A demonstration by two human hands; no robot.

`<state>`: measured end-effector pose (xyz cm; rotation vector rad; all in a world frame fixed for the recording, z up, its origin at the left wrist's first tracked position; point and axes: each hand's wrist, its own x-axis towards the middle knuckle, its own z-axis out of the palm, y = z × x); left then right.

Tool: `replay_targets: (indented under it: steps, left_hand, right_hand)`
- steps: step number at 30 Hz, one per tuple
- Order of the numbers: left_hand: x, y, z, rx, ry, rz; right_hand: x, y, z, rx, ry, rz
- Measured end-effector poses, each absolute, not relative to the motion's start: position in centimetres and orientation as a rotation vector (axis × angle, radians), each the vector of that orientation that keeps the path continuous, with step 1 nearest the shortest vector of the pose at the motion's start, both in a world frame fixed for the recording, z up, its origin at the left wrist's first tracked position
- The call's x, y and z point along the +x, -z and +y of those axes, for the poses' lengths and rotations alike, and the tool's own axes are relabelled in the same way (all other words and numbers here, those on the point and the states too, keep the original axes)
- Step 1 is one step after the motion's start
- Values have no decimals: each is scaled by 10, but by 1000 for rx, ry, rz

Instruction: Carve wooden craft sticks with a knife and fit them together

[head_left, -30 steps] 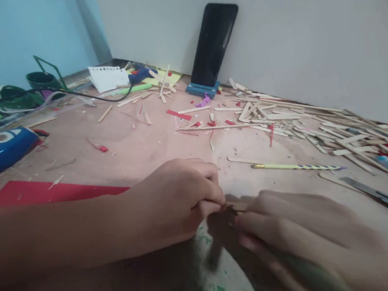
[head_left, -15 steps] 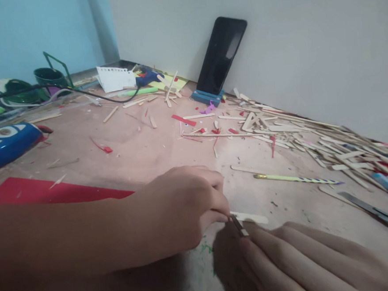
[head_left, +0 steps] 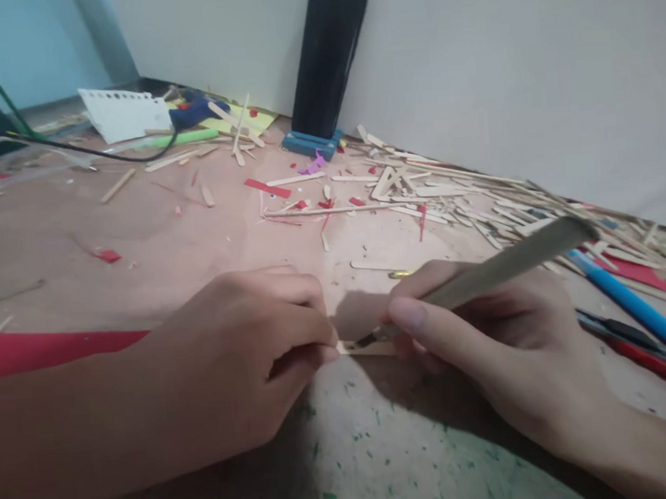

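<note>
My left hand [head_left: 265,338] is closed, thumb and fingers pinching the end of a flat wooden craft stick [head_left: 379,348] low over the table. My right hand [head_left: 488,345] is closed like a writing grip around a slim grey-beige tool [head_left: 499,267]. Its narrow dark tip points left and down, meeting the craft stick close to my left fingertips. Whether the tip is a blade cannot be made out. Part of the stick is hidden behind my right fingers. Behind that hand, the gold end of a pencil [head_left: 400,274] peeks out.
Loose craft sticks [head_left: 448,190] pile along the wall at right. A phone [head_left: 328,60] leans in a blue stand [head_left: 311,143]. Red paper [head_left: 49,349] lies at left, a blue pen-like stick [head_left: 636,300] and a red-and-black cutter [head_left: 654,356] at right. A dark cable [head_left: 103,154] crosses the back left.
The view has turned right and down. My right hand, earlier low with its fingers toward the stick, is now raised and turned, showing the tool's long shaft. My left hand keeps its pinch.
</note>
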<state>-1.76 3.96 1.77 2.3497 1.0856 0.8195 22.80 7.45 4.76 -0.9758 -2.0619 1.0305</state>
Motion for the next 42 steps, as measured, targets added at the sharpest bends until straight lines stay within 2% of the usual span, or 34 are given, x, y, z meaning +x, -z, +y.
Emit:
replay_targets:
  steps: [9,15,21,26,42]
  left_hand:
    - [-21,-22,39,2447,-726,1126]
    - [-20,-26,42,2470,-735,1085]
    - [-22,-24,41,2415,-723,1119]
    - [-24,-22,41,2387,-752,1114]
    - [-23,-21,41,2411,-801,1093]
  right_hand:
    - [229,-39,70,-961,-1732,-1610]
    - [225,-42,69,-1003,-1620,-1677]
    - [227,-35,76,-946,-1911,-1514]
    - [229,-34,86,-1084,-1695,-1720]
    - [229,-40,90,-1162,-1721,-1641]
